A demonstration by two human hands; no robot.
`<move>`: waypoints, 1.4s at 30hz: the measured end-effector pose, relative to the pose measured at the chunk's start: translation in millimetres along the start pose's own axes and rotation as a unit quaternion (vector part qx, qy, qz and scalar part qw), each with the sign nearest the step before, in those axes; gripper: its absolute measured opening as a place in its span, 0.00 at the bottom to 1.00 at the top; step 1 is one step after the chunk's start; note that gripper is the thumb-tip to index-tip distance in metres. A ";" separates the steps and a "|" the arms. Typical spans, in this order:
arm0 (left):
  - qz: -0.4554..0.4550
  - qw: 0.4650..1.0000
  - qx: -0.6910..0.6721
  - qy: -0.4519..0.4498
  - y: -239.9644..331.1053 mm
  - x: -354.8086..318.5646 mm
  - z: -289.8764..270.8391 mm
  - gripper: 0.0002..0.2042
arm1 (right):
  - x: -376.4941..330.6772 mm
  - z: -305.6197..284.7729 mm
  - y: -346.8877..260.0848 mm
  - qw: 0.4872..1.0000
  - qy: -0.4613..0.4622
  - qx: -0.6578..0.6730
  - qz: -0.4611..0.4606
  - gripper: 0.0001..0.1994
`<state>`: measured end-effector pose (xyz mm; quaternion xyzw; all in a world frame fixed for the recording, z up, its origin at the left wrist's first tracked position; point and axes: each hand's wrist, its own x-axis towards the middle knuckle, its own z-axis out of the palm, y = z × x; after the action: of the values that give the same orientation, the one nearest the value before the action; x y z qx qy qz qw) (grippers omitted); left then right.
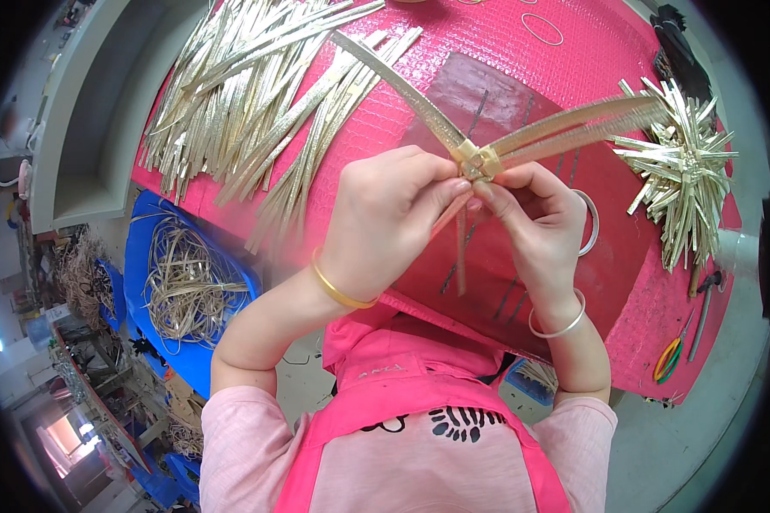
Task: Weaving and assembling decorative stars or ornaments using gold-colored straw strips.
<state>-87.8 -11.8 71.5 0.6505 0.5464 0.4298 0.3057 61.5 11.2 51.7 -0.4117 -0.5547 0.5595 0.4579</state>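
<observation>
Both hands, left (pixel 385 227), right (pixel 535 218), pinching woven gold strips (pixel 479 160) between fingertips (knot centred above them)

Worktable (pixel 573 51) w/ bright pink textured cover fills upper middle; darker red mat (pixel 522 111) lies on it near centre. Left of table: pale grey-green shelf unit or counter (pixel 77 128), curved by the lens. Below table's left edge, blue tub (pixel 145 282) on floor holding loose straw-coloured strips. Further left of table & lower: cluttered floor, more blue bins (pixel 158 483), brownish heaps, details too small to tell. Far lower left of table, a bright doorway or window (pixel 60 436) glowing pinkish-white. Right of table & below: plain grey-green floor (pixel 684 445). Even, soft light overall.
</observation>
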 end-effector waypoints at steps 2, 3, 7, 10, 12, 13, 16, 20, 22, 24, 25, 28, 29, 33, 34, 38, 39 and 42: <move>0.044 0.995 0.087 0.009 -2.3 3.3 2.1 0.06 | 5.3 -0.4 4.5 0.977 0.020 -0.158 -0.138 0.04; 0.045 0.995 0.086 0.008 -2.8 9.3 -1.5 0.06 | 8.1 -1.9 6.0 0.911 0.041 -0.310 -0.271 0.05; -0.300 0.846 -0.424 -0.119 -5.4 18.2 0.2 0.08 | 8.8 1.0 7.5 0.948 0.068 -0.224 -0.214 0.05; -0.228 0.879 -0.417 0.027 -3.2 10.8 15.2 0.07 | 1.6 5.5 -1.4 0.998 0.034 -0.002 -0.056 0.06; -0.203 0.897 -0.391 0.036 1.7 10.0 22.3 0.07 | 2.9 0.3 -6.5 0.995 0.025 -0.083 -0.045 0.07; -0.178 0.913 -0.364 0.044 3.7 9.4 24.5 0.07 | 4.9 -3.8 -7.5 0.995 0.025 -0.084 -0.046 0.07; -0.201 0.923 -0.328 -0.023 7.2 14.3 14.0 0.09 | 10.8 -13.4 -9.2 0.982 -0.016 0.143 0.121 0.07; -0.274 0.902 -0.300 -0.149 4.5 25.9 -3.0 0.08 | 15.7 -22.7 -8.4 0.967 -0.083 0.173 0.165 0.07; -0.272 0.903 -0.275 -0.185 -4.6 28.2 -6.6 0.07 | 15.1 -22.4 -10.9 0.973 -0.087 0.125 0.176 0.06; -0.203 0.947 -0.183 -0.168 -7.9 25.0 0.3 0.07 | 17.5 -25.0 -7.2 0.990 -0.100 0.019 0.103 0.06; -0.130 0.977 -0.089 -0.147 -5.7 24.0 2.6 0.06 | 20.1 -28.2 -5.5 0.990 -0.112 -0.087 0.027 0.06; 0.075 0.985 0.151 -0.045 -5.1 16.5 13.3 0.06 | 30.5 -39.6 -6.1 0.973 -0.185 -0.114 0.082 0.07; 0.128 0.972 0.195 0.020 -6.9 13.0 18.9 0.05 | 32.5 -40.3 -5.7 0.966 -0.207 -0.054 0.145 0.08; 0.028 0.997 0.073 0.004 -3.4 9.9 20.7 0.06 | 24.0 -32.8 -4.3 0.961 -0.161 0.075 0.212 0.10; -0.015 0.999 0.040 -0.028 -3.8 10.2 16.8 0.06 | 21.4 -32.7 -3.4 0.962 -0.157 0.076 0.209 0.09; -0.226 0.946 -0.214 -0.086 8.9 10.6 7.1 0.06 | 20.8 -23.1 6.0 0.994 -0.086 0.009 0.068 0.09; -0.226 0.946 -0.214 -0.085 10.3 11.6 3.8 0.06 | 18.8 -21.9 3.2 0.994 -0.087 0.009 0.068 0.09; -0.287 0.912 -0.264 -0.126 7.0 13.7 0.8 0.07 | 15.5 -23.3 6.0 0.990 -0.088 -0.106 0.007 0.08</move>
<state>-83.5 0.1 80.3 0.4098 0.5337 0.3665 0.6425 79.9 32.1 45.5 -0.4104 -0.6463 0.5348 0.3574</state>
